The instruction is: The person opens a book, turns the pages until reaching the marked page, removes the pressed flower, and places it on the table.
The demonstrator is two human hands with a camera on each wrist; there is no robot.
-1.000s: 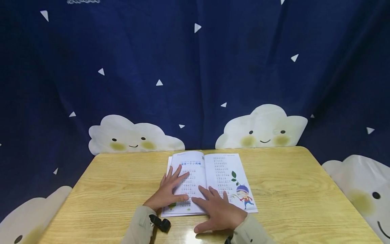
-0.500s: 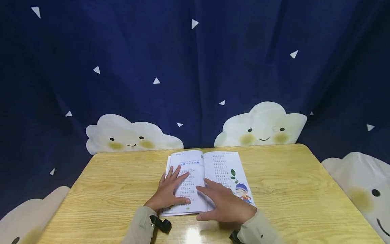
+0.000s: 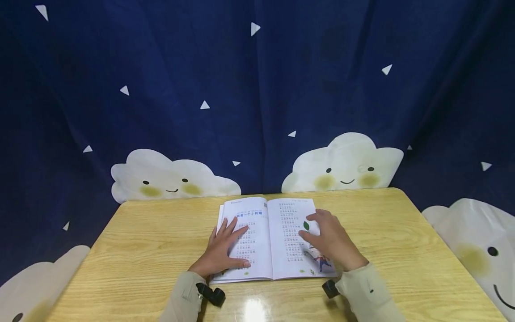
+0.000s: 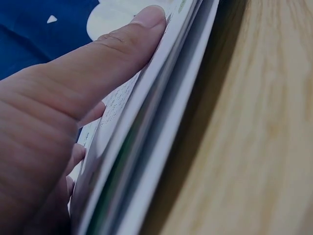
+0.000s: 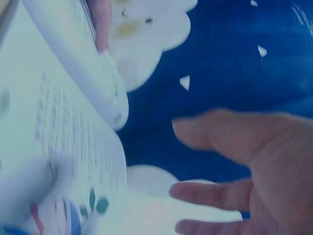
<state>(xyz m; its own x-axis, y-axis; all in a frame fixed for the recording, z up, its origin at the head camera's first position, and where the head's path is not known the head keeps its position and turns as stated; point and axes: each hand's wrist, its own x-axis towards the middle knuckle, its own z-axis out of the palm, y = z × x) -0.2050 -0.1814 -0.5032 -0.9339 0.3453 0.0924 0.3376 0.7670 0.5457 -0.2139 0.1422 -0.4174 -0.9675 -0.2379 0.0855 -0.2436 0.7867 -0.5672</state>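
An open book (image 3: 277,268) with printed text lies on the wooden table. My left hand (image 3: 220,251) rests on its left page, fingers spread. Its thumb (image 4: 105,56) lies along the page's lower part in the left wrist view, where the layered page edges show. Over the outer edge of the right page is my right hand (image 3: 333,237), partly covering a cartoon child (image 3: 322,261) and a green leaf print. In the right wrist view, its thumb (image 5: 215,129) and fingers stand apart with nothing between them.
The light wooden table (image 3: 161,241) extends on both sides of the book. Behind it hangs a dark blue curtain (image 3: 181,67) printed with white triangles and smiling clouds. Black straps with small devices (image 3: 211,294) sit at both wrists.
My right hand has moved right and away from me, from the book's lower middle across to the right page's outer edge, uncovering text. The left hand stays on the left page.
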